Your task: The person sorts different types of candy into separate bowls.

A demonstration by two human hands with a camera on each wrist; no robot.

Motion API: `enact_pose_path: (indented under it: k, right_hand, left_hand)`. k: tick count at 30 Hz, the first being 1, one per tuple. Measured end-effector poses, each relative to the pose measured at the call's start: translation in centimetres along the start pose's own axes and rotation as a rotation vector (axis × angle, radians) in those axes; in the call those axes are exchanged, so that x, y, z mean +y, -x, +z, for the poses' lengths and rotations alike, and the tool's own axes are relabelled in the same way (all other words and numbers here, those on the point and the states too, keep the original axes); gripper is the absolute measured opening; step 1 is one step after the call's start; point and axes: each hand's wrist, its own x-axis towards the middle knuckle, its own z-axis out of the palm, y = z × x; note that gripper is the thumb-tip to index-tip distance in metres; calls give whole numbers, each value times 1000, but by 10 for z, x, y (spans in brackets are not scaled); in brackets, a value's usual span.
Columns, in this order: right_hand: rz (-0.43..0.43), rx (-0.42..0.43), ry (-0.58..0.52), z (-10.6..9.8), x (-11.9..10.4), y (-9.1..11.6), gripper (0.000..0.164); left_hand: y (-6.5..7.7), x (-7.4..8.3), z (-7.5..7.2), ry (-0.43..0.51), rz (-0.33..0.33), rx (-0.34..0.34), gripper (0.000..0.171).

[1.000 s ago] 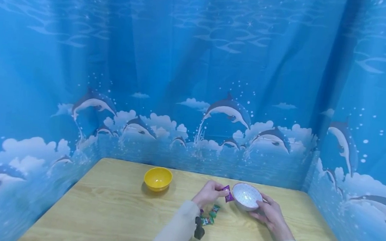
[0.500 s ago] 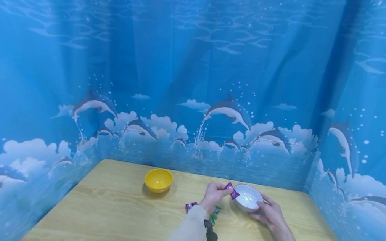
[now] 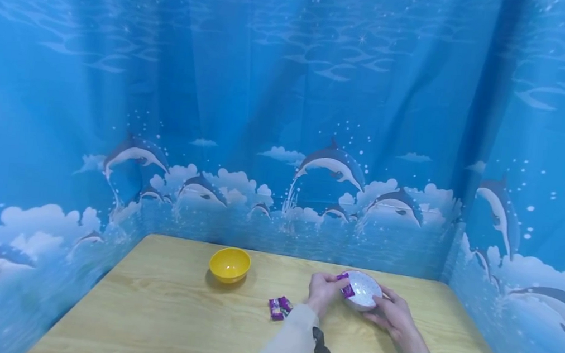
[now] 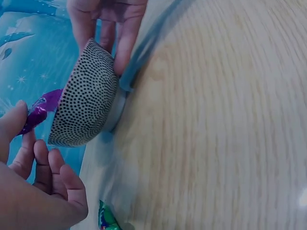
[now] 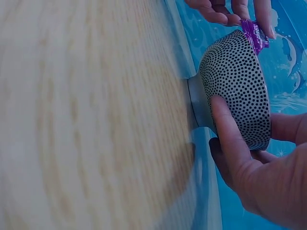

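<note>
My left hand pinches a purple-wrapped candy between thumb and fingertips, right at the rim of a speckled bowl. Black dots cover the bowl's pale outside, and its inside looks white. On the bowl's right side, my right hand grips the wall, thumb at the rim and fingers underneath. The bowl sits upright at the far right of the table. Left of my left forearm lie purple-wrapped candies, partly covered by the sleeve. A green-wrapped candy shows at the bottom of the left wrist view.
A yellow bowl stands near the table's back edge, left of the hands. The wooden table ends at a blue dolphin-print curtain behind and at both sides.
My left hand has moved right with the purple candy, from beside the speckled bowl to over its left rim. The left forearm now uncovers purple candies and covers the green ones. The right hand keeps its hold.
</note>
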Motion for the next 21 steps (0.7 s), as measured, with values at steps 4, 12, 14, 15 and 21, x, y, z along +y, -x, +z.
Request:
enact_pose_path:
  k: [4, 12, 14, 15, 21]
  right_hand:
    - [6, 3, -2, 0, 1, -1, 65]
    - [14, 2, 2, 4, 0, -1, 66]
    - [15, 1, 2, 4, 0, -1, 66]
    - [16, 6, 1, 4, 0, -1, 65]
    - [17, 8, 6, 0, -1, -1, 64]
  left_hand:
    - [1, -2, -1, -27, -9, -9, 25]
    - [0, -3, -2, -76, -10, 18, 22]
    - [1, -2, -2, -88, -3, 33, 21]
    - [1, -1, -2, -99, 3, 41, 21]
    - [2, 4, -7, -144, 17, 28, 17]
